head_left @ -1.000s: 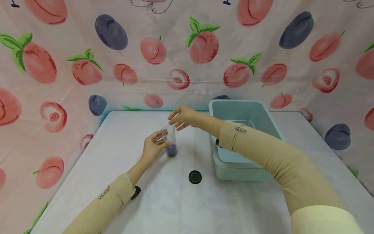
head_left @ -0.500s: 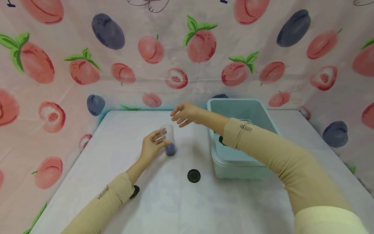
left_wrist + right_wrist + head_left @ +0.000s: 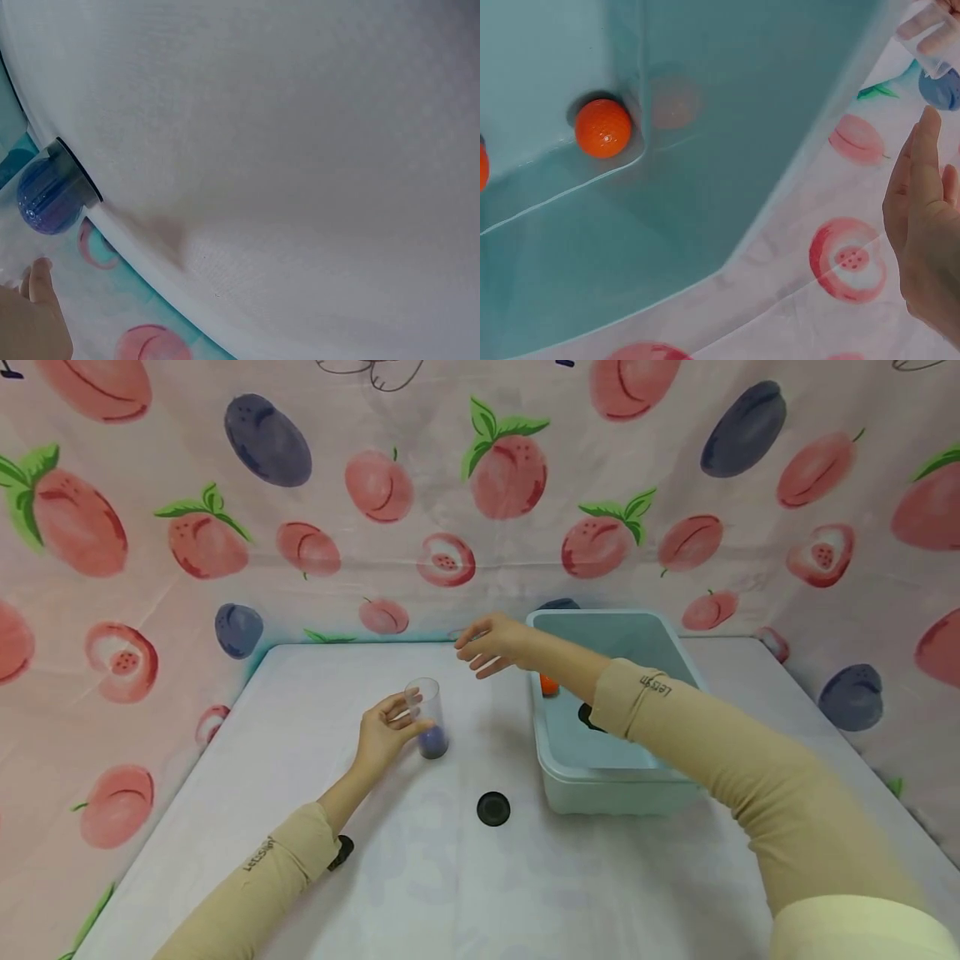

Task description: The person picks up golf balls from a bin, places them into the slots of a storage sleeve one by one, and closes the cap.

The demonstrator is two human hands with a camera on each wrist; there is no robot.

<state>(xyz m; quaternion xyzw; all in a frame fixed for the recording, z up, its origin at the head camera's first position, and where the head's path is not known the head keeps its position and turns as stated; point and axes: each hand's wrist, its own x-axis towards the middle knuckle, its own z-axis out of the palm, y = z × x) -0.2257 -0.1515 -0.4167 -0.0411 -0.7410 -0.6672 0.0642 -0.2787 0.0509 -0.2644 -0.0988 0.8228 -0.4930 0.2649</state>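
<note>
My left hand [image 3: 381, 742] holds a tall clear container [image 3: 425, 695] upright on the white table, thumb on the near side and fingers on the far side. A shiny blue-purple ball [image 3: 49, 196] sits low inside it, above the dark base. To the right and higher up, my right hand [image 3: 495, 643] hovers beside the bin's left edge with extended fingers, holding nothing. In the right wrist view an orange ball [image 3: 603, 129] rests on the floor of the light-blue bin [image 3: 615, 775]. A second orange ball shows only partly at that view's left edge.
A round black disc [image 3: 493, 808] lies flat on the table, between the container and the bin, nearer to me. My right forearm crosses over the bin and hides part of its inside. A fruit-print cloth [image 3: 300, 585] hangs behind the table.
My right hand has drawn away from the container's mouth, to the right and slightly up. The left hand keeps its hold. The whole view has shifted slightly; an orange ball now shows in the bin.
</note>
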